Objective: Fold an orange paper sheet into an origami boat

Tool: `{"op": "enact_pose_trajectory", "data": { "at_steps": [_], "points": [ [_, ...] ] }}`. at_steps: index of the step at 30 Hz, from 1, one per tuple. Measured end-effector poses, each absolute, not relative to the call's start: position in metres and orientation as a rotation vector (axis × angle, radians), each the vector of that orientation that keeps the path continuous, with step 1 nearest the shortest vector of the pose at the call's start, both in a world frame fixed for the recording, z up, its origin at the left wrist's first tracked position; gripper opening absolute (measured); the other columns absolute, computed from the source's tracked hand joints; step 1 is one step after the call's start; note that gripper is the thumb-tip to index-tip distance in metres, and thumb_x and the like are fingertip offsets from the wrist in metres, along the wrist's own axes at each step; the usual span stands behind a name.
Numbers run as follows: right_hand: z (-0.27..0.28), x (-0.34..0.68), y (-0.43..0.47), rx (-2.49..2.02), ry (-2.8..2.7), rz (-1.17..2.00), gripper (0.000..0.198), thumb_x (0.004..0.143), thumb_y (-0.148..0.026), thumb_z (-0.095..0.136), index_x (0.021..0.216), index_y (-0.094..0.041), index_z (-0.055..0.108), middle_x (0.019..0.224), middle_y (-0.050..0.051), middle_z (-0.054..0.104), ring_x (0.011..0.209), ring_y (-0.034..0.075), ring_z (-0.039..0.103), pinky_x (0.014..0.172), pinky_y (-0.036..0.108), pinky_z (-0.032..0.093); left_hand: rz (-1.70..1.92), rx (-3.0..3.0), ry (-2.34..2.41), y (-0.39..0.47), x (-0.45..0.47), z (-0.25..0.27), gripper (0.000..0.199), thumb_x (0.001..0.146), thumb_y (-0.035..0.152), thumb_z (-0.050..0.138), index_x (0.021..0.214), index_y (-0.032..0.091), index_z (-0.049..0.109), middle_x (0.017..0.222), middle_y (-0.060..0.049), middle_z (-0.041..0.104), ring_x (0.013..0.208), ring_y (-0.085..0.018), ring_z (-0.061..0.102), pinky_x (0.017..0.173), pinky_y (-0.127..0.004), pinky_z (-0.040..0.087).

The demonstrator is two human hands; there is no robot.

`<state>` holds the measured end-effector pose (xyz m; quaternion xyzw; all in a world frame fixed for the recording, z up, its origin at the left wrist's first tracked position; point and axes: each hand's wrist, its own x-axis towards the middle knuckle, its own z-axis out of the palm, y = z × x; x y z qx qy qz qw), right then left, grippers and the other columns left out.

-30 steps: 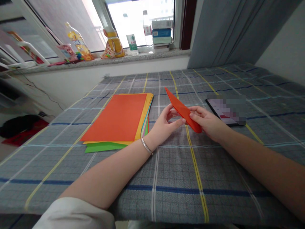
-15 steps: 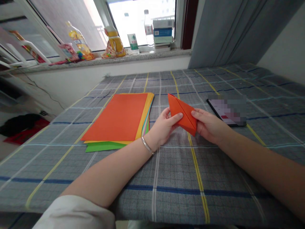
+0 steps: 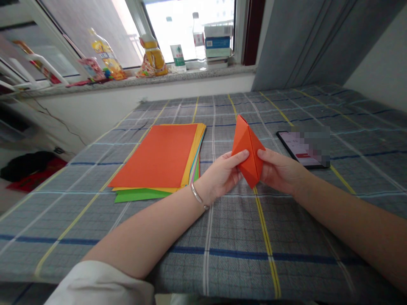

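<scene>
A folded piece of orange paper is held up above the tablecloth, its sharp points facing up and down and a crease running down its middle. My left hand pinches its left side, thumb on the front face. On the opposite edge my right hand grips it the same way, with the thumb near the crease. The fingers behind the paper are partly hidden. A silver bangle circles my left wrist.
A stack of coloured paper, orange on top, lies to the left on the checked tablecloth. To the right rests a phone, partly blurred. Bottles, a tube and boxes line the windowsill.
Both hands have turned the folded orange paper more upright, its upper point now higher and further right. The left hand has shifted slightly right with it.
</scene>
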<state>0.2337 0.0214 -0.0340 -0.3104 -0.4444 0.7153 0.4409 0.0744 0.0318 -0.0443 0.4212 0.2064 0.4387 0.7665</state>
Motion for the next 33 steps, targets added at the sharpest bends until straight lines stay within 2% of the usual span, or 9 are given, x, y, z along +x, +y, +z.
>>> {"op": "enact_pose_trajectory", "data": {
  "at_steps": [9, 17, 25, 33],
  "points": [
    [-0.0360, 0.2342, 0.0222, -0.775, -1.012, 1.749, 0.031, 0.074, -0.037, 0.071, 0.104, -0.028, 0.072, 0.113, 0.001, 0.073, 0.105, 0.021, 0.066, 0.094, 0.037, 0.053, 0.941, 0.842, 0.434, 0.0356, 0.0699, -0.0416, 0.032, 0.078, 0.035, 0.077, 0.104, 0.018, 0.068, 0.103, -0.004, 0.070, 0.087, -0.014, 0.064, 0.081, -0.026, 0.050],
    [-0.0323, 0.2371, 0.0221, -0.844, -1.116, 1.640, 0.025, 0.074, -0.038, 0.068, 0.097, -0.030, 0.071, 0.116, 0.003, 0.071, 0.117, 0.028, 0.060, 0.098, 0.045, 0.051, 1.005, 0.898, 0.432, 0.0326, 0.0699, -0.0364, 0.030, 0.075, 0.033, 0.078, 0.100, 0.018, 0.071, 0.101, -0.004, 0.071, 0.090, -0.016, 0.063, 0.086, -0.027, 0.046],
    [-0.0362, 0.2386, 0.0242, -0.845, -1.138, 1.627, 0.024, 0.074, -0.041, 0.070, 0.095, -0.029, 0.071, 0.112, 0.004, 0.072, 0.113, 0.026, 0.061, 0.100, 0.042, 0.049, 1.055, 0.934, 0.460, 0.0342, 0.0687, -0.0377, 0.025, 0.076, 0.029, 0.076, 0.098, 0.018, 0.072, 0.099, -0.003, 0.072, 0.092, -0.016, 0.064, 0.089, -0.029, 0.044],
    [-0.0391, 0.2362, 0.0262, -0.819, -1.120, 1.603, 0.028, 0.072, -0.039, 0.074, 0.097, -0.027, 0.072, 0.111, 0.004, 0.073, 0.111, 0.026, 0.062, 0.104, 0.044, 0.044, 1.054, 0.983, 0.455, 0.0363, 0.0685, -0.0405, 0.031, 0.073, 0.033, 0.079, 0.099, 0.017, 0.072, 0.096, -0.004, 0.073, 0.088, -0.016, 0.064, 0.087, -0.029, 0.046]
  ]
}}
